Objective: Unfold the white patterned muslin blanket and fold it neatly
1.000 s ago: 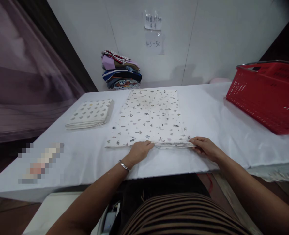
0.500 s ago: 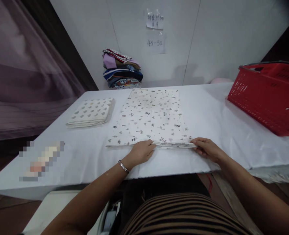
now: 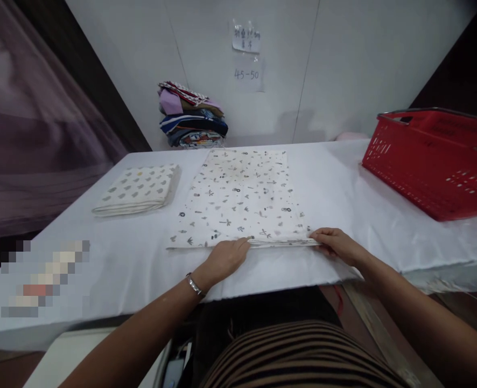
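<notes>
On satiny tablecloth (image 3: 335,194), oblong cloth (image 3: 240,200), layered

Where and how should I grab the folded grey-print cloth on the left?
Probably take the folded grey-print cloth by its near edge, coming from your side: its stacked layers face you and it lies flat, so pinching above and below should catch every layer.

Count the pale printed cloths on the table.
2: the larger cloth, held by the left hand and right hand, and the folded cloth to its left. The blurred patch can't be made out.
</notes>
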The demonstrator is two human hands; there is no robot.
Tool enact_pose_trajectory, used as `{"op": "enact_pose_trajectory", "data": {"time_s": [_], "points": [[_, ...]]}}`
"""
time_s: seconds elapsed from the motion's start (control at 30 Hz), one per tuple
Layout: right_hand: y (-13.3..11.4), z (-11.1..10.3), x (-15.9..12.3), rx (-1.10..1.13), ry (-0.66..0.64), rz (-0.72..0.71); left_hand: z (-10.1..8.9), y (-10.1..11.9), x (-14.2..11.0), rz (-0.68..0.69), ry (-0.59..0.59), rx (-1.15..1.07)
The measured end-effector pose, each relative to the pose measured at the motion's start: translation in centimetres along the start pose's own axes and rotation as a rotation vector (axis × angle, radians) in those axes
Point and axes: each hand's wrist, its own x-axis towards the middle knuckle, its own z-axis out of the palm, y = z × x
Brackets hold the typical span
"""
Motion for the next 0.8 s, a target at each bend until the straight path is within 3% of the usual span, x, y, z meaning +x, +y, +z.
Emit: {"op": "enact_pose_trajectory", "data": {"time_s": [0.43, 0.57, 0.8], "points": [[0.5, -1.1, -0.2, -0.097, 0.007, 0.014, 1.0, 1.8, 0.7, -0.036, -0.076, -0.014], [0.8, -1.5, 0.0, -0.168, 0.049, -0.067, 0.8, 2.5, 0.9, -0.038, -0.029, -0.026], [2.9, -1.6, 0.4, -0.465, 0.125, -0.266, -0.9, 3.5, 2.2, 0.026, -0.076, -0.053]]}}
